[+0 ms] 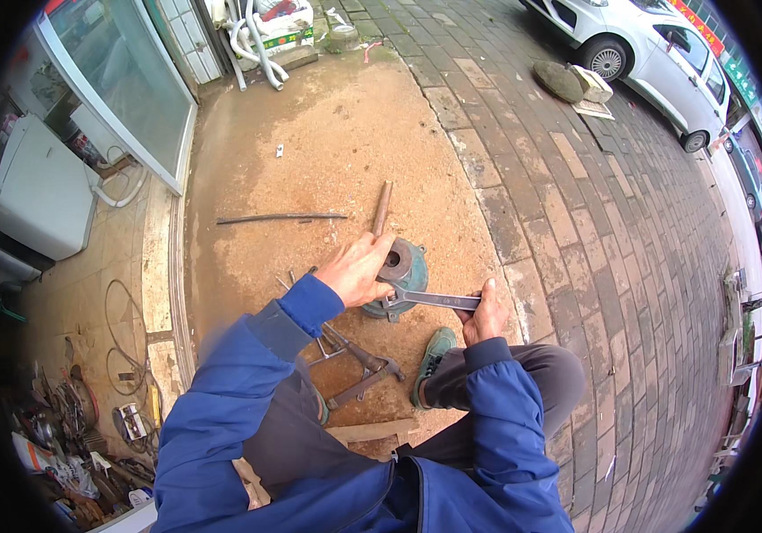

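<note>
A rounded green metal housing [410, 266] with a round hole in its greyish top stands on the ground in front of me. My left hand [357, 272] is closed against its left side, fingers over the upper edge and thumb beside the wrench's jaws. The adjustable wrench [441, 300] lies across the near side of the housing, its head at a small fitting there. My right hand [486, 314] is closed round the handle's right end. What the jaws bite on is partly hidden. A brown rod [382, 208] points away just beyond my left hand.
A hammer [368, 377] and a thin metal tool [327, 343] lie between my feet, near a wooden board [372, 432]. A dark strip [279, 218] lies farther off. Clutter [70, 426] fills the lower left by a glass door [123, 80]. Paving and a white car [647, 53] are right.
</note>
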Demonstrator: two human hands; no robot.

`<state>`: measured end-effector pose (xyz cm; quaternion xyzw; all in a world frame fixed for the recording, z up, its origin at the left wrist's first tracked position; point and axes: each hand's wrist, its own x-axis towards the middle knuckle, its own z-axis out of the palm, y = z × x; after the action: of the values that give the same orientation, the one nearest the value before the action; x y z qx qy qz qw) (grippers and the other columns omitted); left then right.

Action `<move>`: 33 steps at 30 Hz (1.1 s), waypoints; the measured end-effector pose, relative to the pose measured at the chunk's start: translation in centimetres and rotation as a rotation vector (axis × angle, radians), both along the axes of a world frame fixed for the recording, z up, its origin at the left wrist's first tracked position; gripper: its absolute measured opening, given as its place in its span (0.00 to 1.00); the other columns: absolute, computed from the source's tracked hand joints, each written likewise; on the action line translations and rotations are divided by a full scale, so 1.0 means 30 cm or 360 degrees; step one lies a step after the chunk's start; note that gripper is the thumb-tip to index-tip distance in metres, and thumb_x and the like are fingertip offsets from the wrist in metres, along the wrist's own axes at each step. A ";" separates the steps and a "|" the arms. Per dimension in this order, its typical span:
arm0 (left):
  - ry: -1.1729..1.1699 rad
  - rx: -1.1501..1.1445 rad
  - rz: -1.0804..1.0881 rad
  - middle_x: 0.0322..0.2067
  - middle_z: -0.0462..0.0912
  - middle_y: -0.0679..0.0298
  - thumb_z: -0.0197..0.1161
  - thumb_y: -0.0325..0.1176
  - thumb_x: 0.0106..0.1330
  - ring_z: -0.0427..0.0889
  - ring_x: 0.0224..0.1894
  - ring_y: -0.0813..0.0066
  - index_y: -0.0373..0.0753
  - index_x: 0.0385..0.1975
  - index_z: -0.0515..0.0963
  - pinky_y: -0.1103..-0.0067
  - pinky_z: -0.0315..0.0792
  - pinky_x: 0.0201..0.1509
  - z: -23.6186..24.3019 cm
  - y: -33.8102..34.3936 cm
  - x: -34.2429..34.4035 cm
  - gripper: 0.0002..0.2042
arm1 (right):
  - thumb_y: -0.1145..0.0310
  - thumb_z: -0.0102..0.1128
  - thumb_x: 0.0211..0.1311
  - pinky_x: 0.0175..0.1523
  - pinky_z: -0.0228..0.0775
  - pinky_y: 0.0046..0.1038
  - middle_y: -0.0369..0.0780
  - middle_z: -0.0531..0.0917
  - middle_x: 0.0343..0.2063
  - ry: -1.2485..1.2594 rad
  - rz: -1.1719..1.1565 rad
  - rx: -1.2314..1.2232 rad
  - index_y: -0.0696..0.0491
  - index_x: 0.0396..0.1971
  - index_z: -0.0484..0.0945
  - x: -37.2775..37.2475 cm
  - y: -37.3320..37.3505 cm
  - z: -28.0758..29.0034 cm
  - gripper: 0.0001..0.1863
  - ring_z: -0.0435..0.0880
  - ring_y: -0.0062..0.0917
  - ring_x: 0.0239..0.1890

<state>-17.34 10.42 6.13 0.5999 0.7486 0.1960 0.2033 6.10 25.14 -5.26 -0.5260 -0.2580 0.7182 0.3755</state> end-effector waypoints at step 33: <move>0.0529 0.0437 0.0094 0.33 0.77 0.54 0.72 0.37 0.54 0.80 0.40 0.52 0.38 0.38 0.78 0.62 0.76 0.41 0.079 0.020 0.086 0.16 | 0.62 0.62 0.72 0.24 0.58 0.21 0.30 0.74 0.19 0.0021 0.1262 0.0521 0.57 0.30 0.78 -0.053 -0.383 0.104 0.14 0.68 0.12 0.21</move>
<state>-14.76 11.01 8.50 0.6237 0.7554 0.2005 -0.0125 4.50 13.65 -2.15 -0.3149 -0.5482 0.7600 0.1506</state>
